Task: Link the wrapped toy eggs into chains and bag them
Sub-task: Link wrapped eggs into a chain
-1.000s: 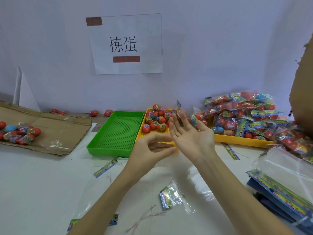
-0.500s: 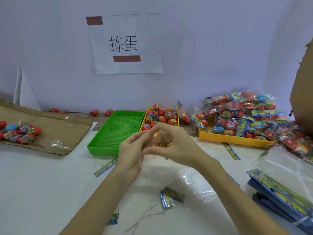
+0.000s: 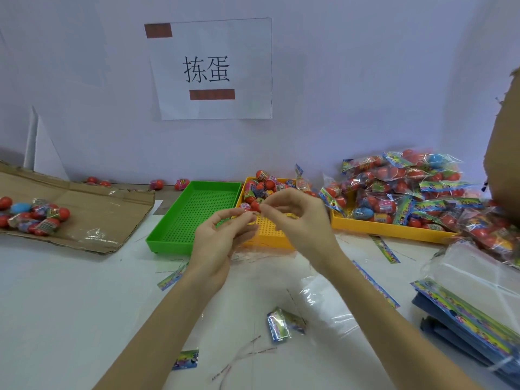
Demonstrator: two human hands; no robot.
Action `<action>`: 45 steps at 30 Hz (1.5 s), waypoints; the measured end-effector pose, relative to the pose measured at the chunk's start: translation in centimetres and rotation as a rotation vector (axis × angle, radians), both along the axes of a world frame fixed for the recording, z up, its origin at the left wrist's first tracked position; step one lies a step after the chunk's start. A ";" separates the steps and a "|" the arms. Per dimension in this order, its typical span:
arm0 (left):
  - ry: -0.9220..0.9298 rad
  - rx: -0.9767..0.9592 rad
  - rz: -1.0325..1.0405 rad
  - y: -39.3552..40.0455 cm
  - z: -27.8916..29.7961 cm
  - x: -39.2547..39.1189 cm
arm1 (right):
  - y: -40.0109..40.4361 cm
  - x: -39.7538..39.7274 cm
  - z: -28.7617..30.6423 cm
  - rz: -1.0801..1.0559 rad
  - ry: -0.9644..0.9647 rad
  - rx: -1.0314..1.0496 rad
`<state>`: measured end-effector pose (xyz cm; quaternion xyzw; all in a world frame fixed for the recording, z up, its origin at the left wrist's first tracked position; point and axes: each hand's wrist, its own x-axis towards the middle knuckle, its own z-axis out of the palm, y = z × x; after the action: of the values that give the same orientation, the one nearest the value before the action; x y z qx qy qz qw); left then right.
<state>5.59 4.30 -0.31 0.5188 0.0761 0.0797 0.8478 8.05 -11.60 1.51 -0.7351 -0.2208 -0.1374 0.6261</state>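
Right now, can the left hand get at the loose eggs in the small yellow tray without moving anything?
Probably yes. The left hand is raised just in front of the small yellow tray, and the loose eggs lie uncovered at its far end. Only the right hand hovers beside that path.

Two bare forearms reaching forward from the lower edge, left hand (image 3: 215, 237) palm turned inward, thumb and forefinger pinched together, right hand (image 3: 298, 218) raised just beside it, fingers curled (fingertips nearly meeting the left's), wrists apart.
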 end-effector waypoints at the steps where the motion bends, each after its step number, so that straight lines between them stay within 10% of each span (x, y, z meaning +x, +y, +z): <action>1: -0.021 0.042 -0.013 0.0 0.0 0.0 | -0.9 0.4 0.2 -0.049 0.032 -0.021; 7: -0.121 0.194 -0.219 0.2 -0.1 0.0 | -3.3 1.5 -0.3 0.225 0.263 -0.120; 16: -0.155 0.417 -0.259 0.2 -0.6 0.0 | -3.9 2.6 -0.7 -0.048 0.157 -0.162; 23: -0.518 1.299 -0.101 -0.7 -1.7 -0.6 | -6.6 3.6 -2.0 -0.364 0.337 -0.465; 33: -0.629 1.707 0.008 -1.2 -1.8 -1.2 | -7.3 3.5 -0.5 -0.390 0.131 -0.656; 40: -0.675 1.681 -0.062 -1.0 -1.9 -1.0 | -8.3 2.4 1.3 0.134 0.384 -0.619; 45: -0.741 1.465 -0.339 -2.0 -1.6 -1.5 | -7.9 2.7 0.5 0.048 0.384 -0.761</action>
<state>4.06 2.34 -1.92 0.8831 -0.3573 0.1456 0.2671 10.78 -19.46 2.06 -0.9206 -0.1523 0.1081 0.3431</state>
